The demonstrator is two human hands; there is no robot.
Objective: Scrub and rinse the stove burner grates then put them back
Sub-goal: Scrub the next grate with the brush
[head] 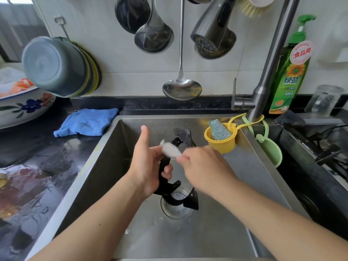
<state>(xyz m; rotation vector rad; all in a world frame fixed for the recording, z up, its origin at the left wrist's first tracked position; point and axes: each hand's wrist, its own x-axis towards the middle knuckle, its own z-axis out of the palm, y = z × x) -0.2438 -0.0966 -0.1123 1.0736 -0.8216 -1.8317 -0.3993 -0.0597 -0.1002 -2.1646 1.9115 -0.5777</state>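
A black ring-shaped burner grate (176, 194) with prongs is held upright over the steel sink (216, 232), above the drain (178, 204). My left hand (148, 166) grips its left rim, thumb raised. My right hand (203, 166) pinches a white scrubbing pad (170, 149) against the grate's upper part; the hand is blurred. No water runs from the faucet head (212, 34).
A yellow holder (222, 142) with a silver-green sponge and a green holder (271, 149) hang at the sink's right edge. Green dish soap bottle (290, 72) behind. Blue cloth (88, 122) and a floral bowl (24, 108) on the wet left counter. The stove (320, 147) lies right.
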